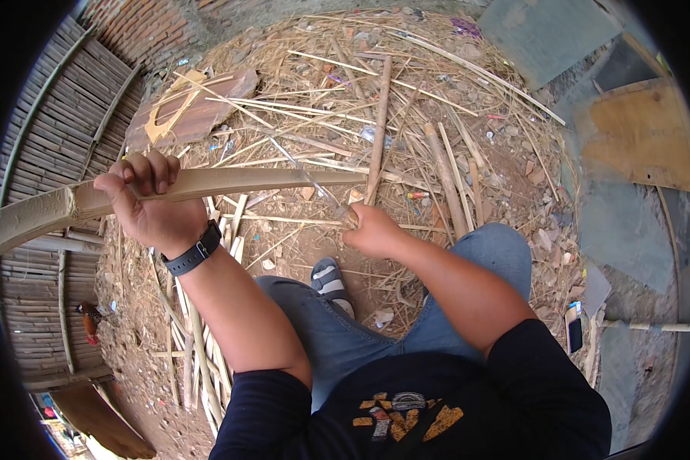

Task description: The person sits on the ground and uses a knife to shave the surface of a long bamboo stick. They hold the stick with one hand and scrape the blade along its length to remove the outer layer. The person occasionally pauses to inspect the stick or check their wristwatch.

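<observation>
A long, pale split bamboo piece [245,180] runs from the left rim to the middle, with a node near its left part. My left hand [149,195], a dark watch on its wrist, has its fingers curled round this piece. In front of my knees, my right hand [373,231] grips the wooden handle of a knife [328,197]. Its long, narrow blade points up and left, crossing the bamboo piece near its right end. Whether blade and bamboo touch, I cannot tell.
Bamboo strips and straw litter the dirt ground. Thicker bamboo poles [379,126] lie ahead, and a brown sheet [207,107] lies far left. Cut strips [199,345] are piled by my left side. A slatted bamboo wall [38,307] stands left; a phone [573,328] lies right. A chicken [90,320] is near the wall.
</observation>
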Demonstrator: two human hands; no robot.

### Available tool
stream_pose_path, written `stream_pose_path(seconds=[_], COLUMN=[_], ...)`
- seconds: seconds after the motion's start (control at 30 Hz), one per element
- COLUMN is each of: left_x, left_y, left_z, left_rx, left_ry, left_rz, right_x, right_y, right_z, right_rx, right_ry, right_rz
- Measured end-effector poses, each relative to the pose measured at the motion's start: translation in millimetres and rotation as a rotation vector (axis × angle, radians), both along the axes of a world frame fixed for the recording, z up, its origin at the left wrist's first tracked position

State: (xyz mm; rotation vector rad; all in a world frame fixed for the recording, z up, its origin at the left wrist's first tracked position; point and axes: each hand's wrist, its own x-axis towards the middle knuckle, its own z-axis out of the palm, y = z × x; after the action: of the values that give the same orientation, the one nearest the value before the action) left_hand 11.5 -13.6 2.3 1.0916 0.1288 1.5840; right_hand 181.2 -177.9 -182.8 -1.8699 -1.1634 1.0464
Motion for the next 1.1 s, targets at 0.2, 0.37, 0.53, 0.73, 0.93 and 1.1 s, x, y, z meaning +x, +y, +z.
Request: stream_pose_path(seconds=[0.2,0.37,0.53,0.73,0.93,1.1], left_x=[9,3,-3,9,4,15], left_y=[19,23,25,17,20,15], left_z=[-19,-23,-24,-19,-21,-20], left_rx=[-0.084,-0.132,-0.097,-0.113,-0.091,-0.070], left_ry=[0.028,0.013,0.010,0.022,0.022,0.025], left_rz=[0.096,0.162,0.128,0.155,0.140,0.116], right_x=[-12,-7,-14,-8,-8,-14], right_y=[-1,6,0,6,3,-1], right_z=[-17,-31,-5,-28,-6,-30], right_rx=[0.200,-0.012,0.062,0.116,-0.086,0.186], right_ry=[-0.059,-0.076,-0.005,-0.164,0.188,0.051], right_rz=[0.069,0.005,0.106,0.059,0.040,0.004])
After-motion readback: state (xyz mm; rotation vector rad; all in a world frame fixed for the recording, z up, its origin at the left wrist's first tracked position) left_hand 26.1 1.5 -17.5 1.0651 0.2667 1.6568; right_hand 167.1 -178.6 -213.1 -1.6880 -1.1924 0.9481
